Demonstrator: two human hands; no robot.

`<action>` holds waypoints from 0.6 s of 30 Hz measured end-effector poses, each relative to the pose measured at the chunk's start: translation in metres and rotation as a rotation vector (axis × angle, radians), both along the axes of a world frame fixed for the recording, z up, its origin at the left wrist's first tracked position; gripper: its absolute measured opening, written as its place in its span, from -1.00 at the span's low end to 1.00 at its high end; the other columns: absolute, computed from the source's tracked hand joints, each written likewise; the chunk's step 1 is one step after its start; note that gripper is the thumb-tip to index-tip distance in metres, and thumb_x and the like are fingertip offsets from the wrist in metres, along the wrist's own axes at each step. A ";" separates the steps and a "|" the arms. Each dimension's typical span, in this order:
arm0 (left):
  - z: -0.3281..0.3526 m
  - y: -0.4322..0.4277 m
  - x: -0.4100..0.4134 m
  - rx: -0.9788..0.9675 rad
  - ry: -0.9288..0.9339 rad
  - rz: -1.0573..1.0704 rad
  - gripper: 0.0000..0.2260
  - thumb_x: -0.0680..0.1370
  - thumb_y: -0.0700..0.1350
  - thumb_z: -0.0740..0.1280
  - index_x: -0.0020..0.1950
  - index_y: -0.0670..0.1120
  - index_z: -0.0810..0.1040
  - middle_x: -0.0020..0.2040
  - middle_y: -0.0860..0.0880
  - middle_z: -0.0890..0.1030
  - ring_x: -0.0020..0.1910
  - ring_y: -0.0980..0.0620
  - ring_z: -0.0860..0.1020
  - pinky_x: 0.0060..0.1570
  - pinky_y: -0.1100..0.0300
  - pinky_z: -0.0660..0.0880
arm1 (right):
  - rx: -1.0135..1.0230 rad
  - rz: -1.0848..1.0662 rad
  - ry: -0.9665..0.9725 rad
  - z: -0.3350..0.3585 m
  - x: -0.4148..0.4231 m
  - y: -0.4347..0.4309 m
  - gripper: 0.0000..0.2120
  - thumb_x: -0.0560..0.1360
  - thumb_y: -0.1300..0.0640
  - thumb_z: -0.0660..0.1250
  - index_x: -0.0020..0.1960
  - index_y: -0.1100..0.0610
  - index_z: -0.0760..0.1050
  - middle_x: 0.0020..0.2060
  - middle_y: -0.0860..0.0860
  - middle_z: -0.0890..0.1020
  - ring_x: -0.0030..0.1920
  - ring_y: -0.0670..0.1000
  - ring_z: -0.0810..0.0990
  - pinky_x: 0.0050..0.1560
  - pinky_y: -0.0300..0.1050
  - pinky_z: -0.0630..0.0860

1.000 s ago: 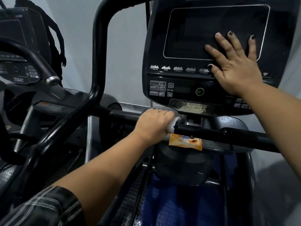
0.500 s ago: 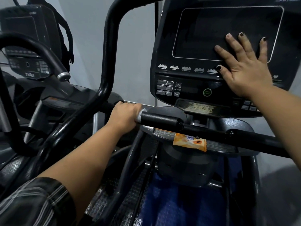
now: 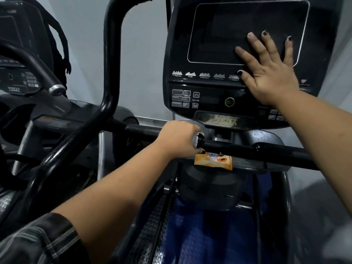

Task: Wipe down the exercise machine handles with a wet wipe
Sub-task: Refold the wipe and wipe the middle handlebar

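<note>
The left hand (image 3: pixel 179 140) hides most of the wet wipe (image 3: pixel 195 139); a white sliver shows at its three o'clock.

We have slid our left hand (image 3: pixel 177 141), wrapped with the wet wipe (image 3: pixel 195 139) around the handlebar (image 3: pixel 228 147), back to the right. Half a second ago it gripped the bar well left of the wipes packet (image 3: pixel 213 161). Now it sits just beside the packet again, as a second ago.
</note>
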State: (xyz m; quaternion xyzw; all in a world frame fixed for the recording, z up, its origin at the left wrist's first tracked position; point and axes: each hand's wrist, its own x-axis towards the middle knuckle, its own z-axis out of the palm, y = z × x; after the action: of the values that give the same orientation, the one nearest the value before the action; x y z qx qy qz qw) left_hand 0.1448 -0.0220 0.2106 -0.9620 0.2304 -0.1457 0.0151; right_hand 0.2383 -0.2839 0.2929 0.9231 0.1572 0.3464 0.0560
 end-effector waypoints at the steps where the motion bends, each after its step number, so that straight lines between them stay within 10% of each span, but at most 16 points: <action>1: -0.001 -0.003 -0.002 -0.007 -0.003 -0.011 -0.61 0.40 0.26 0.38 0.10 0.07 0.57 -0.06 0.07 0.64 -0.02 0.00 0.60 -0.16 0.17 0.44 | 0.008 -0.006 0.025 0.000 0.000 0.000 -0.46 0.63 -0.19 -0.01 0.58 -0.19 -0.04 0.59 -0.11 -0.14 0.58 0.01 -0.21 0.48 0.34 -0.25; 9: -0.003 -0.019 -0.009 -0.137 -0.054 -0.034 -0.59 0.43 0.34 0.31 0.08 0.09 0.59 -0.03 0.05 0.66 0.02 -0.01 0.61 -0.16 0.17 0.42 | 0.443 0.056 0.295 0.014 -0.035 0.041 -0.56 0.66 -0.10 0.05 0.52 -0.08 0.24 0.59 -0.07 0.01 0.59 0.00 -0.07 0.49 0.29 -0.25; 14: -0.003 -0.019 -0.011 -0.132 -0.096 -0.043 -0.72 0.50 0.23 0.27 0.01 0.07 0.58 -0.10 0.03 0.64 -0.08 -0.05 0.60 -0.24 0.17 0.36 | 1.095 0.356 0.087 -0.021 -0.132 0.084 -0.63 0.62 -0.01 0.05 0.25 0.07 0.53 0.22 0.00 0.53 0.25 -0.11 0.47 0.32 -0.24 0.33; 18: -0.004 -0.020 -0.012 -0.126 -0.096 -0.040 -0.75 0.53 0.22 0.24 0.01 0.11 0.57 -0.14 0.03 0.63 -0.10 -0.07 0.59 -0.25 0.14 0.42 | 1.451 0.443 0.217 -0.077 -0.190 0.104 -0.69 0.60 -0.05 0.07 0.04 0.05 0.55 -0.11 0.06 0.65 -0.09 0.03 0.62 0.02 -0.10 0.55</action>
State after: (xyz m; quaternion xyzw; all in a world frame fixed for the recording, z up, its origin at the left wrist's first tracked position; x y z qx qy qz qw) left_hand 0.1328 -0.0424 0.2069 -0.9481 0.2389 -0.2063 -0.0372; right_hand 0.0485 -0.1801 0.2156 0.7043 0.0764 0.2735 -0.6506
